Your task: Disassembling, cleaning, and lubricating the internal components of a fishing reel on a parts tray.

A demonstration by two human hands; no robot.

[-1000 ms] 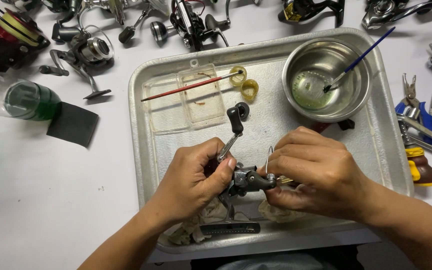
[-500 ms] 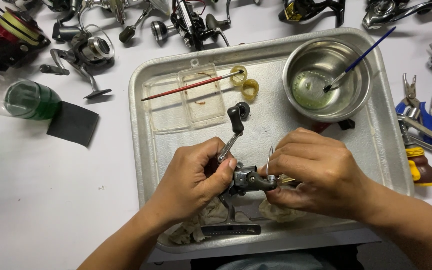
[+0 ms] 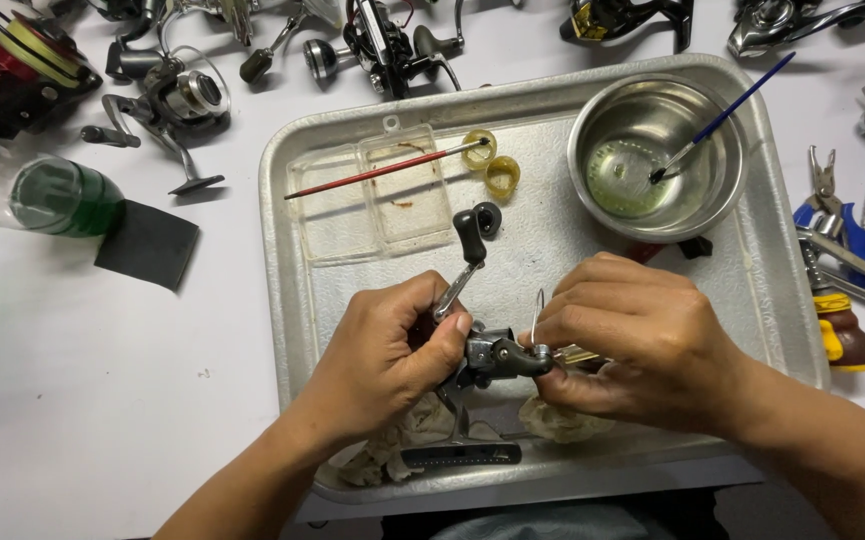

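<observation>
Fishing reel (image 3: 492,355), small, grey and black, partly stripped: held above the near half of the metal tray (image 3: 752,260), between our two hands. Our left hand (image 3: 382,365) is closed around the reel body, thumb against the base of the crank handle (image 3: 467,250), which rises tilted away from us and ends in a black knob. Our right hand (image 3: 642,345) is curled shut on the reel's other end, fingertips pinching a small dark part beside a thin wire bail (image 3: 536,312); what sits inside the palm we cannot tell.

Within the tray:
- crumpled rags (image 3: 562,420), under both hands, at the near rim;
- a black flat strip (image 3: 460,455), on the near rim, below the reel;
- a clear plastic box (image 3: 377,195) of two compartments, in the far left part, with a red-handled brush (image 3: 382,170) lying across it;
- two yellowish rings (image 3: 490,162), just beside the brush tip;
- a steel bowl (image 3: 657,160), in the far right corner, with a blue-handled brush (image 3: 722,115) leaning in it.

Outside the tray, on the white table (image 3: 102,380):
- other reels (image 3: 177,100), beyond the far rim and to the left;
- a green bottle (image 3: 62,198) lying on its side, with a black square pad (image 3: 147,243) touching it, well left;
- pliers (image 3: 832,200) and a yellow-handled tool (image 3: 837,325), right of the right rim.
</observation>
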